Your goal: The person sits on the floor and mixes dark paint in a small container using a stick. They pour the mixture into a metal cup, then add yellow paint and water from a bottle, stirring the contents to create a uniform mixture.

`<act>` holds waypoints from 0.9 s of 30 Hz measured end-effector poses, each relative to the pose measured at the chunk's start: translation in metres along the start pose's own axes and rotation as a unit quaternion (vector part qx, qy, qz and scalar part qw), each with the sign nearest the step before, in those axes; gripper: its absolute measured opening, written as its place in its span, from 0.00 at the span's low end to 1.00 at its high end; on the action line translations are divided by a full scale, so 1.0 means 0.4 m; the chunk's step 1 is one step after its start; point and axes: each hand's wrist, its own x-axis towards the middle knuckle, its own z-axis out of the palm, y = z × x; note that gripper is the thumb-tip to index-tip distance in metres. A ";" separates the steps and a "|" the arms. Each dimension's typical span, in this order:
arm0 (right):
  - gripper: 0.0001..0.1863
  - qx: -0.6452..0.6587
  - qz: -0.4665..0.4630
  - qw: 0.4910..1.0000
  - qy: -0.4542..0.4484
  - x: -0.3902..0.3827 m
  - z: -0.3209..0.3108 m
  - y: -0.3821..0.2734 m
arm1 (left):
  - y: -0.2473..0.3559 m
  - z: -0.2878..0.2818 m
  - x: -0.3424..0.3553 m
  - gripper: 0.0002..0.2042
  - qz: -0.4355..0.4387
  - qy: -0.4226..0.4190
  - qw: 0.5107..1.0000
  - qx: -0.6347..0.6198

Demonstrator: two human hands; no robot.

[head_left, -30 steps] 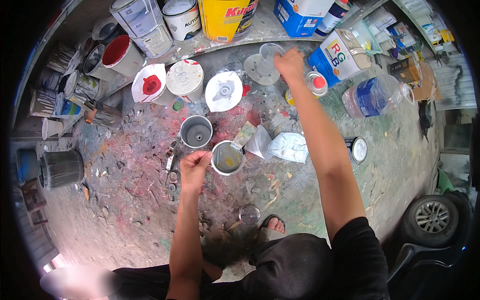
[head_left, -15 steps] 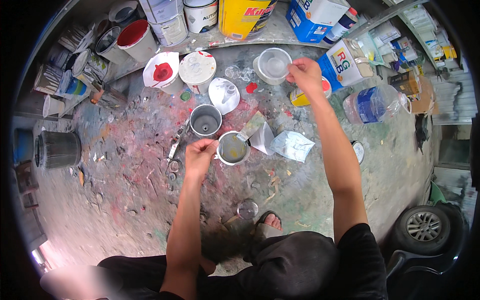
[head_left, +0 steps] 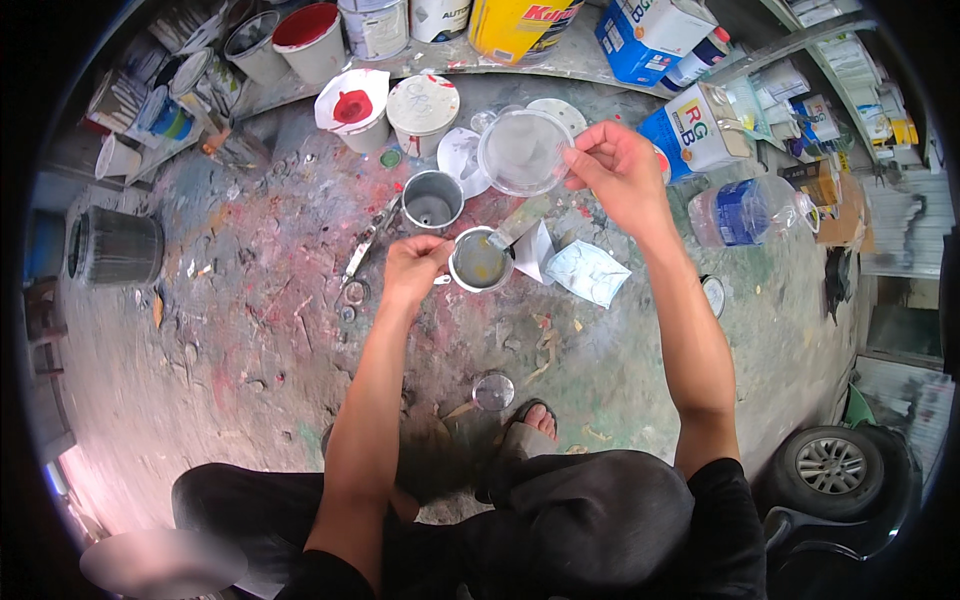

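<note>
My left hand point(head_left: 418, 268) pinches the side of a small round cup point(head_left: 481, 262) with a white rim and greyish, yellow-specked inside. My right hand point(head_left: 622, 172) grips the rim of a translucent round plastic cup point(head_left: 524, 152), which is raised above the floor. Just behind the small cup stands a grey metal cup point(head_left: 432, 198). A white paper cone point(head_left: 535, 252) and a crumpled pale blue sheet point(head_left: 590, 273) lie to its right. Partly hidden behind the plastic cup is a white disc point(head_left: 557, 116).
Paint-stained floor surrounds me. Ahead are a lidded white bucket point(head_left: 423, 112), a red-stained container point(head_left: 352, 108) and a yellow can point(head_left: 520, 30) on a shelf. A blue-and-white can point(head_left: 695, 130) and large plastic bottle point(head_left: 745, 210) stand right. A wheel point(head_left: 830, 462) lies lower right.
My right hand has lifted the translucent cup and brought it nearer and to the left, uncovering the white disc. My left hand stays at the small cup.
</note>
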 end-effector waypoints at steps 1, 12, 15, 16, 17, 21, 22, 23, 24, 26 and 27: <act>0.05 0.008 -0.003 1.000 -0.007 -0.009 0.006 0.008 | 0.002 0.003 -0.001 0.06 -0.005 0.001 1.000 0.001; 0.04 0.031 -0.025 0.999 -0.033 -0.044 0.054 0.037 | 0.010 0.008 -0.017 0.06 0.001 0.026 1.000 0.008; 0.04 0.017 -0.033 0.999 -0.027 -0.052 0.061 0.034 | 0.010 0.008 -0.015 0.06 0.001 0.028 1.000 0.012; 0.04 0.019 -0.041 0.999 -0.025 -0.055 0.064 0.041 | 0.009 0.008 -0.015 0.06 0.002 0.028 0.999 0.015; 0.04 0.021 -0.049 0.998 -0.023 -0.058 0.068 0.047 | 0.008 0.007 -0.014 0.06 0.003 0.029 0.999 0.017; 0.05 -0.002 -0.063 0.998 -0.016 -0.070 0.077 0.064 | 0.013 0.011 -0.015 0.06 -0.004 0.030 0.999 0.026; 0.05 -0.005 -0.066 0.998 -0.014 -0.073 0.081 0.067 | 0.012 0.012 -0.015 0.06 -0.003 0.030 0.999 0.025; 0.05 -0.008 -0.069 0.998 -0.010 -0.075 0.084 0.068 | 0.011 0.013 -0.014 0.06 -0.003 0.030 0.999 0.024; 0.05 -0.004 -0.067 0.998 -0.013 -0.078 0.089 0.068 | 0.006 0.009 -0.012 0.06 0.000 0.028 0.999 0.022; 0.05 0.005 -0.064 0.998 -0.018 -0.084 0.097 0.068 | -0.005 0.003 -0.007 0.06 0.005 0.024 0.999 0.020; 0.05 -0.001 -0.066 0.998 -0.015 -0.086 0.098 0.070 | -0.003 0.006 -0.009 0.06 0.003 0.023 1.000 0.016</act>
